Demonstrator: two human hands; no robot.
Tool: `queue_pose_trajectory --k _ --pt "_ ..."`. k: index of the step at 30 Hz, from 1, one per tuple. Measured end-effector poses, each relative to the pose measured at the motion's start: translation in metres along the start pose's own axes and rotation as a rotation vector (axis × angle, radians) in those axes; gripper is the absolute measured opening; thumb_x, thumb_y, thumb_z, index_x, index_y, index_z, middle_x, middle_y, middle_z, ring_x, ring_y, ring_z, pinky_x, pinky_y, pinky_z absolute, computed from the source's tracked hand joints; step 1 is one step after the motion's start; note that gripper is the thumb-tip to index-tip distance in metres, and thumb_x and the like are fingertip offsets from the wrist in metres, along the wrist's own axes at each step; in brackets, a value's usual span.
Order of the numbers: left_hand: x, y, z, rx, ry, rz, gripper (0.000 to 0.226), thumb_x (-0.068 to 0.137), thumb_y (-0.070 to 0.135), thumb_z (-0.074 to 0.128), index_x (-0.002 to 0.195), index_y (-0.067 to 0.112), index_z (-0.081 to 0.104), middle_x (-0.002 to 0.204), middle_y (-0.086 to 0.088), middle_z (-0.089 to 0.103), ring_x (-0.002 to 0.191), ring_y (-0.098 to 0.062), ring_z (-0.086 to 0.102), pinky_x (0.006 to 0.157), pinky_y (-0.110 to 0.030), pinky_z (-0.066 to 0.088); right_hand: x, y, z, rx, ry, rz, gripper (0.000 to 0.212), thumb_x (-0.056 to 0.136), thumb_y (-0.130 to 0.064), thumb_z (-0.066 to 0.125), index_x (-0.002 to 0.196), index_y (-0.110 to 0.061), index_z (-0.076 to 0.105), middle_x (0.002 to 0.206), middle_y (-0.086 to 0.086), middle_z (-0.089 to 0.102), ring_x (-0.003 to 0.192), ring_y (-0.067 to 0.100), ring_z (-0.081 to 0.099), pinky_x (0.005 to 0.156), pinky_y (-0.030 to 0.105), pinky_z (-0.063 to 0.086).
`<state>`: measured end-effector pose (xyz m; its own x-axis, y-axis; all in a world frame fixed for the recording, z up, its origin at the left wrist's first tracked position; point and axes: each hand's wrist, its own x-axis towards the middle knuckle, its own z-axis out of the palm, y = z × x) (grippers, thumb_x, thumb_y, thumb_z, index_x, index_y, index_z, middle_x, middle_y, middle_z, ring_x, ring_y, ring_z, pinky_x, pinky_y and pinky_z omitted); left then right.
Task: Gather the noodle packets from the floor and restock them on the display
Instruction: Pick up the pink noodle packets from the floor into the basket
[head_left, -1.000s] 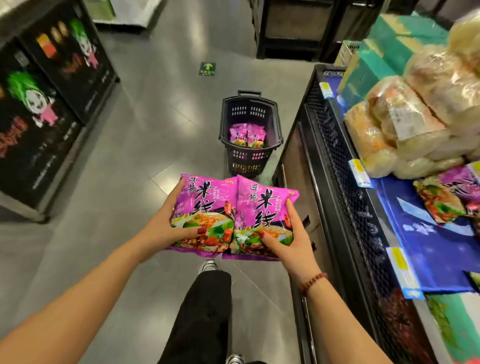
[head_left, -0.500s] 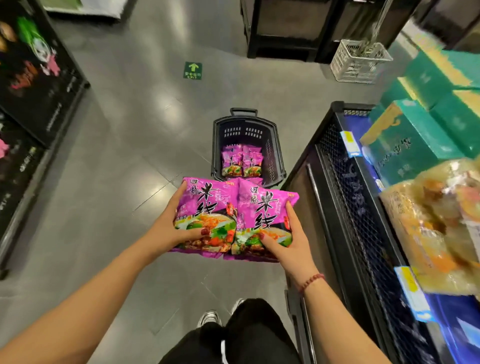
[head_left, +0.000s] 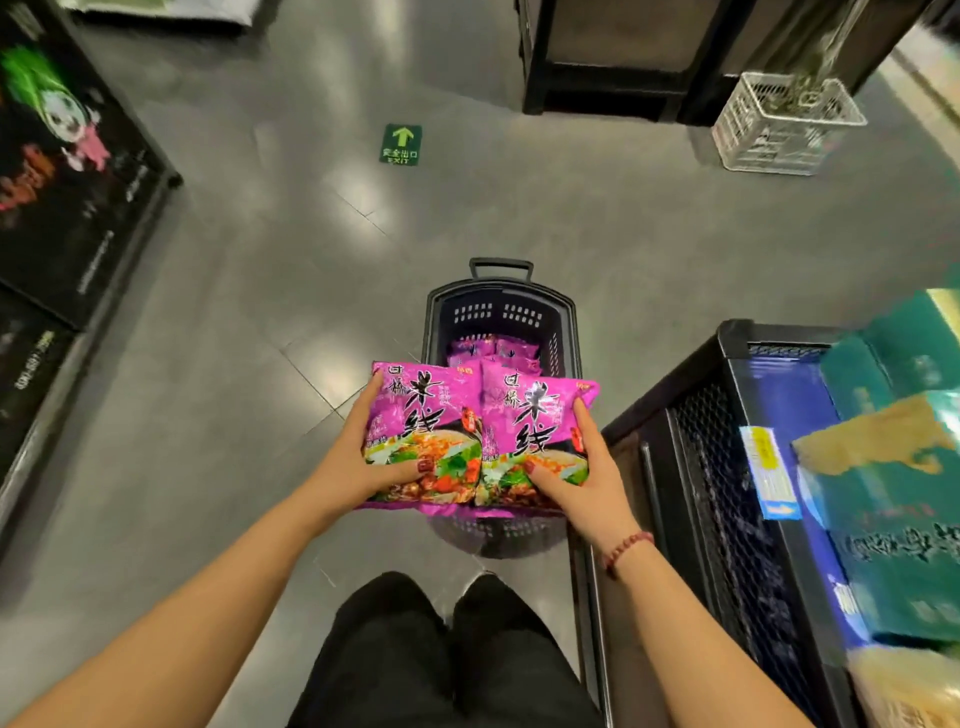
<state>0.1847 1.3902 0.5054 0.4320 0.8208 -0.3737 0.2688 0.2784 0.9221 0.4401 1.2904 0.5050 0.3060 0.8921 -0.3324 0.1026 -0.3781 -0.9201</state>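
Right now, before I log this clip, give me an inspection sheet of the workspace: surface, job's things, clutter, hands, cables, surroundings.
Surface: grey tiled floor, glossy, with a green exit sticker.
Job's things: left packet and right packet, both purple, held side by side and overlapping the black basket in this view; more purple packets lie inside the basket; display shelf at the right, carrying green boxes.
Clutter: white wire crate on the floor, far right.
Grippers: left hand grips the left packet, thumb on its front; right hand grips the right packet likewise, bead bracelet on its wrist.
Cables: nothing seen.
Surroundings: black printed panel at the left; dark fixture ahead.
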Motion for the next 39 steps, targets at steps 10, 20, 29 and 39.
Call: queue_pose_trajectory --k 10,20,29,39 --pt "0.147 0.004 -0.017 0.001 -0.072 -0.15 0.109 0.07 0.008 0.083 0.143 0.053 0.017 0.125 0.02 0.047 0.109 -0.011 0.062 0.081 -0.027 0.058 0.125 0.0 0.001 0.02 0.055 0.136 0.091 0.081 -0.006 0.074 0.149 -0.037 0.022 0.124 -0.019 0.048 0.102 -0.008 0.053 0.071 0.008 0.05" --pt "0.275 -0.073 0.011 -0.025 0.057 -0.293 0.105 0.068 0.009 0.086 0.141 0.055 0.027 0.139 0.003 0.048 0.115 -0.016 0.061 0.088 -0.041 0.057 0.265 0.083 0.006 -0.021 0.007 0.306 0.091 0.082 -0.006 0.073 0.149 -0.039 0.021 0.126 -0.022 0.045 0.099 -0.013 0.055 0.068 0.01 0.052" --pt "0.38 -0.232 0.071 0.066 0.13 -0.349 0.111 0.073 -0.001 0.08 0.15 0.049 0.017 0.136 0.023 0.039 0.12 0.002 0.049 0.09 -0.02 0.051 0.377 0.245 0.023 -0.281 -0.021 0.373 0.092 0.084 -0.016 0.073 0.153 -0.034 0.014 0.138 -0.017 0.036 0.124 0.003 0.038 0.1 0.019 0.032" --pt "0.441 -0.351 0.099 0.183 0.221 -0.381 0.107 0.077 -0.003 0.076 0.154 0.036 0.012 0.157 0.007 0.026 0.139 -0.003 0.025 0.108 -0.017 0.026 0.437 0.391 0.06 -0.383 -0.047 0.343 0.094 0.083 -0.022 0.074 0.153 -0.036 0.011 0.153 -0.002 0.031 0.139 0.013 0.03 0.108 0.024 0.025"
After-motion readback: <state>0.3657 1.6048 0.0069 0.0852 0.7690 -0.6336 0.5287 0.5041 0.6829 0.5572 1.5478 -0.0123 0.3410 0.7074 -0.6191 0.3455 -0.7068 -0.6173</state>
